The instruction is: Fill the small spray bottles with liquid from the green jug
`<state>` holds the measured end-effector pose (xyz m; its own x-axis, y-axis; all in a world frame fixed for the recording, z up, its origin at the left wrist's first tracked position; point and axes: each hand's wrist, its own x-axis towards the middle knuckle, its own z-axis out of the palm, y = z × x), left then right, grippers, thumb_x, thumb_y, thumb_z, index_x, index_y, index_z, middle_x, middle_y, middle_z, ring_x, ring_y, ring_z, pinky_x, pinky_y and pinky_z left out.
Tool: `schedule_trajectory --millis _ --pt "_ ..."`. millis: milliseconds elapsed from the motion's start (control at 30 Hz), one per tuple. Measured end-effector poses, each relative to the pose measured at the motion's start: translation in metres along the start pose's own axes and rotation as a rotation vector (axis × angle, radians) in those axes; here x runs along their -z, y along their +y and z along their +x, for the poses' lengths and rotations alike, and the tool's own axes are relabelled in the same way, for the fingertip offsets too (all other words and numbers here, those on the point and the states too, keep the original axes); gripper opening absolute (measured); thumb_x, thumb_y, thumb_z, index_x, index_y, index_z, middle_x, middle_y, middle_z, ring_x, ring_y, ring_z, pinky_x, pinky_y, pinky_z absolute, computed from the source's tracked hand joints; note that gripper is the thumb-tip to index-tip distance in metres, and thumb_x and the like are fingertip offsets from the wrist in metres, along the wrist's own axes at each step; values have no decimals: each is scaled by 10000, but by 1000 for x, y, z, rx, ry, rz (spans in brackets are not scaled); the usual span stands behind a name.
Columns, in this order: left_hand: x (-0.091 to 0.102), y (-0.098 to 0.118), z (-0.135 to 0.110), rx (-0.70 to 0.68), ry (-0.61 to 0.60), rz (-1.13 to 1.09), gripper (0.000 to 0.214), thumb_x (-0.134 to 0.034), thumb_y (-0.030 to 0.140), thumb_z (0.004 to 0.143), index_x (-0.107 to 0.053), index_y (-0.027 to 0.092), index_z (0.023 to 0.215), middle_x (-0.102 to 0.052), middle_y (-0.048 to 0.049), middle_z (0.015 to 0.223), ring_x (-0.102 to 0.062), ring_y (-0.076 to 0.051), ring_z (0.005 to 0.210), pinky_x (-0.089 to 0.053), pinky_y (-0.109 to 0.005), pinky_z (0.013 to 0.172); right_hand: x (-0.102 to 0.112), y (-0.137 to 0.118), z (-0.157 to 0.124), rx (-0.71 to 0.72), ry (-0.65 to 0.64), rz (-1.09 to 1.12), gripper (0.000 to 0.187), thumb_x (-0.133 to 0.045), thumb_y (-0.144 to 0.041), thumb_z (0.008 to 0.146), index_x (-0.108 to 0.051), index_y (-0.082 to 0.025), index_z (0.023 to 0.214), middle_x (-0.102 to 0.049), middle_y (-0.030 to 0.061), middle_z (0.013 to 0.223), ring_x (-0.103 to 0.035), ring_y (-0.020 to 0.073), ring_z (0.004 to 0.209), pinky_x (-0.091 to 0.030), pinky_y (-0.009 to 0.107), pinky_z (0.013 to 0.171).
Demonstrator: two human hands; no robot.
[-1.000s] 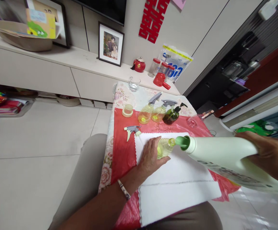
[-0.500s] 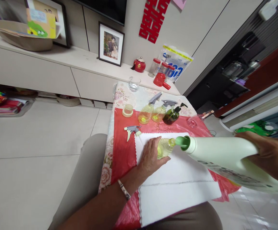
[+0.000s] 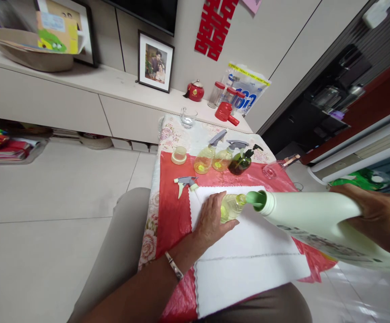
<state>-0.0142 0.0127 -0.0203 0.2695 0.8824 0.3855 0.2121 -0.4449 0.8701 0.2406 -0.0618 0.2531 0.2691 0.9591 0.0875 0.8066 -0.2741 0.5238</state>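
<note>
My left hand (image 3: pixel 211 220) is wrapped round a small clear yellow bottle (image 3: pixel 231 207), tilted with its open neck to the right. My right hand (image 3: pixel 379 220) grips the handle of a large pale green jug (image 3: pixel 312 208), which lies nearly level. The jug's green spout (image 3: pixel 256 198) is right at the bottle's mouth; whether liquid is flowing I cannot make out. A grey and pale green spray trigger (image 3: pixel 187 183) lies left of my left hand. Farther back stands a pale cap (image 3: pixel 179 155), upside down or upright I cannot tell.
Two yellow spray bottles (image 3: pixel 204 159) and a dark green pump bottle (image 3: pixel 242 162) stand behind my hands. A clear pink item (image 3: pixel 273 170) lies at the right edge. White cloth (image 3: pixel 248 278) covers part of the red sheet (image 3: pixel 173 202). A glass dish (image 3: pixel 188 119) sits at the back.
</note>
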Motion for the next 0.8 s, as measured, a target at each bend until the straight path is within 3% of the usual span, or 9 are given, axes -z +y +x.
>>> schedule_trajectory --millis 133,800 --pt "-1 0 0 -6 10 -10 907 -855 236 684 -350 234 1438 -544 -132 1352 -534 -335 1272 -457 -557 1100 -4 2 -2 13 47 -18 345 -518 -470 731 -674 -448 1037 -665 -30 716 -582 208 515 -374 263 448" --pt "-1 -1 0 -14 10 0 913 -865 239 682 -344 230 1432 -543 -136 1347 -538 -337 1265 -463 -561 1094 -1 0 1 -6 -9 13 360 -536 -456 713 -672 -454 1046 -683 -37 756 -626 219 577 -386 271 457"
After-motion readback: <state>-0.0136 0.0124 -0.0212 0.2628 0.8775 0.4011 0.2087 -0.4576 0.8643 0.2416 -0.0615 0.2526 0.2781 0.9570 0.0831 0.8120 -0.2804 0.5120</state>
